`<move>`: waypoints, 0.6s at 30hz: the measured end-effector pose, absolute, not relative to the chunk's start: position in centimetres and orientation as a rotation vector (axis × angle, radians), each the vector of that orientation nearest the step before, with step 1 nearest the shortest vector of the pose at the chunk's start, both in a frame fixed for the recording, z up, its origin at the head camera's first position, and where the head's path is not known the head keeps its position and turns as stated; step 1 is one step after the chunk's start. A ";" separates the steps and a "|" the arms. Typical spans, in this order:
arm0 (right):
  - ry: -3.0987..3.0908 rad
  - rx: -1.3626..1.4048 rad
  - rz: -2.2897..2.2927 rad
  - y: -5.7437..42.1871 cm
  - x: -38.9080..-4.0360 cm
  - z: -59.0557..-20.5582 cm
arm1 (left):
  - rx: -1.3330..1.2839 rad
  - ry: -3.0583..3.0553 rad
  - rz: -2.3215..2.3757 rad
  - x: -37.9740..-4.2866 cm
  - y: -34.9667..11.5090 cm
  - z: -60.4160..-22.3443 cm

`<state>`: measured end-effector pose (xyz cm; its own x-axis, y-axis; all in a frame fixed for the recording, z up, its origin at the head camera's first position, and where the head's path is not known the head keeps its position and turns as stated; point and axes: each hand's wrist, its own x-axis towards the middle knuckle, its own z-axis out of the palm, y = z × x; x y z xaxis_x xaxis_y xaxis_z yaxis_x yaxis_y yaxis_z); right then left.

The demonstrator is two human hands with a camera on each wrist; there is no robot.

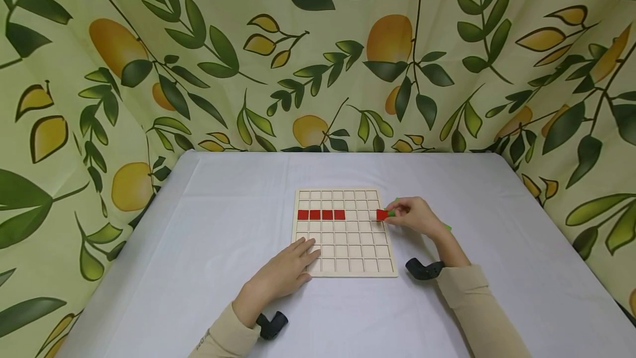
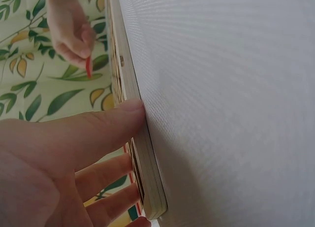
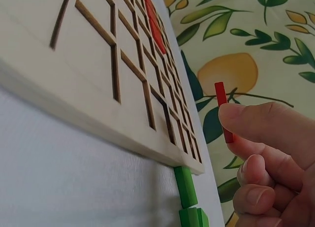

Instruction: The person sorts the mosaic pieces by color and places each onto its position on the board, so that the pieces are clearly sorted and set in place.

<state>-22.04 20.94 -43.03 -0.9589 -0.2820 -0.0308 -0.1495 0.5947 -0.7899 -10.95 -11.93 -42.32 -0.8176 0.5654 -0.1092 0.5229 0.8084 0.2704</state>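
Red, probably light and stiff, the tile (image 1: 381,215), best gripped by its edges, is pinched in the right hand (image 1: 415,216) near the right edge of the board (image 1: 355,237), touched by the loosely extended left hand (image 1: 284,270).

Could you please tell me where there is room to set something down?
The white table is bare left of the wooden board, behind it toward the curtain, and right of the right sleeve. Crowded: the board's right edge, with the right hand, its red tile and green pieces; its near-left corner, under the left hand.
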 end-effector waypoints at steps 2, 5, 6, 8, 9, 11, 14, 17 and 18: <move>2.662 -0.363 -1.300 20.7 -22.1 -42.9 | 0.857 2.811 0.340 -10.9 -11.9 -42.3; 2.666 -0.371 -1.295 20.5 -22.2 -42.9 | 0.864 2.813 0.340 -10.9 -11.9 -42.3; 2.669 -0.374 -1.291 20.4 -22.2 -42.8 | 0.865 2.814 0.340 -10.9 -12.0 -42.4; 2.673 -0.374 -1.288 20.2 -22.3 -42.8 | 0.865 2.814 0.340 -10.9 -12.0 -42.4; 2.674 -0.379 -1.288 20.1 -22.4 -42.8 | 0.867 2.815 0.338 -10.9 -12.0 -42.4; 2.676 -0.384 -1.285 19.9 -22.4 -42.8 | 0.868 2.817 0.333 -11.0 -12.0 -42.5; 2.673 -0.391 -1.288 19.6 -22.5 -42.7 | 0.876 2.823 0.322 -11.0 -11.9 -42.6; 2.662 -0.389 -1.297 19.3 -22.6 -42.8 | 0.877 2.825 0.318 -11.0 -11.9 -42.6; 2.657 -0.390 -1.300 19.2 -22.6 -42.9 | 0.876 2.824 0.318 -11.0 -11.9 -42.5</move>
<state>-22.64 19.17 -42.85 -0.9537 -0.2996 -0.0265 -0.1629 0.5887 -0.7918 -10.99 -11.93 -42.55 -0.8138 0.5732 -0.0960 0.5374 0.8050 0.2512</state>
